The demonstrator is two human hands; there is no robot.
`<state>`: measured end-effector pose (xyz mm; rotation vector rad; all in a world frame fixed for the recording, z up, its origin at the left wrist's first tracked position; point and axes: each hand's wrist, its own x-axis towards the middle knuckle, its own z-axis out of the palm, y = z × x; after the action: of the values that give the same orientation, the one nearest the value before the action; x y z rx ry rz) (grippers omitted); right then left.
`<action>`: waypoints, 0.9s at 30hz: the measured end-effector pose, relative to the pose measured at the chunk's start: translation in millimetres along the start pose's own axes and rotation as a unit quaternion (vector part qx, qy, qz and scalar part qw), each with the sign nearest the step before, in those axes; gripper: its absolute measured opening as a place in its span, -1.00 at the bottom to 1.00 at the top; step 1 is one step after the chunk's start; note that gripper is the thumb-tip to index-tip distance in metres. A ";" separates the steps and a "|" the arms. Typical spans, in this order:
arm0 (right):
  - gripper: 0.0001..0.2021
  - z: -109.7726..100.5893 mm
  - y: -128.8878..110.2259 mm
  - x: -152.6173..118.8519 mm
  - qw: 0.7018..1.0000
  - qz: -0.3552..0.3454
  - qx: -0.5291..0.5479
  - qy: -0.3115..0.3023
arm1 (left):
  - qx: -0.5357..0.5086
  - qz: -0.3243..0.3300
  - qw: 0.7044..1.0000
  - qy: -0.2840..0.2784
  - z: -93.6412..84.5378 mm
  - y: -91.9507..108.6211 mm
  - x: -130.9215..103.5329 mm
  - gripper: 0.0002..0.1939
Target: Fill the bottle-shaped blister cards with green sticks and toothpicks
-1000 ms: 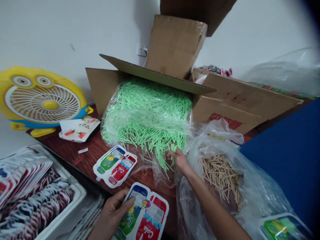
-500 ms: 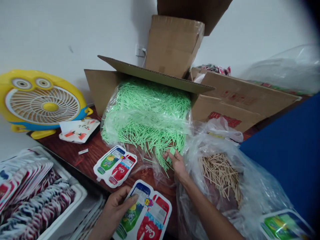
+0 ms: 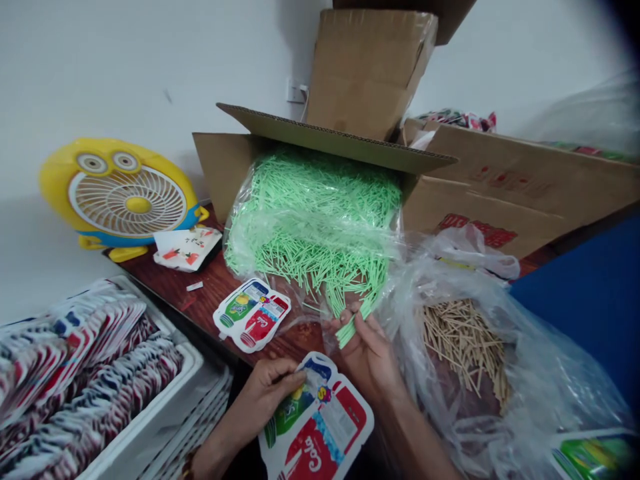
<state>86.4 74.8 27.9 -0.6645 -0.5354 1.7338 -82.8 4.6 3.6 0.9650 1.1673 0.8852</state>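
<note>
My left hand [image 3: 267, 393] pinches a flat printed pouch [image 3: 327, 437] shaped like two bottles, one green and one red with the word Cola. Between the fingers of my right hand [image 3: 373, 353] is a small bundle of thin green sticks [image 3: 349, 330], its ends pointing toward me. Just beyond lies the big heap of green sticks [image 3: 320, 190], spilling from a clear plastic bag in an open cardboard box [image 3: 337, 143]. Left of the heap, more of the printed pouches [image 3: 253, 315] lie stacked on the dark wooden table [image 3: 165, 283].
A white bin [image 3: 145, 423] packed with printed pouches stands at lower left. Behind it are a yellow fan [image 3: 137, 205] and a tissue pack [image 3: 187, 250]. To the right, a clear bag [image 3: 540, 373] holds brown sticks [image 3: 465, 340]. Another carton [image 3: 520, 190] stands behind.
My right hand has drawn back from the heap toward me, with a bundle of green sticks now showing in its fingers. The whole view has shifted, so things appear farther right.
</note>
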 end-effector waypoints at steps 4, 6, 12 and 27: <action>-0.86 7.0 8.7 -14.5 1.000 -0.012 -0.026 -0.002 | 0.009 0.020 1.000 -0.009 3.7 1.0 -3.7 -0.65; -0.85 7.1 13.8 -19.9 0.999 -0.015 -0.038 0.001 | 0.020 0.036 0.999 -0.009 5.0 1.0 -4.7 -0.63; -0.87 0.1 22.2 -33.7 0.998 0.008 -0.069 0.012 | 0.025 0.065 0.998 0.004 5.1 -0.2 -3.1 -0.69; -0.71 -6.4 -23.0 -19.4 0.882 0.033 -0.438 -0.172 | -0.127 0.013 0.992 -0.026 6.7 -3.2 10.8 -0.78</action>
<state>110.8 61.9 41.5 -0.9984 -1.6159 1.6306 -74.1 12.6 -2.1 0.7925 0.9729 0.9981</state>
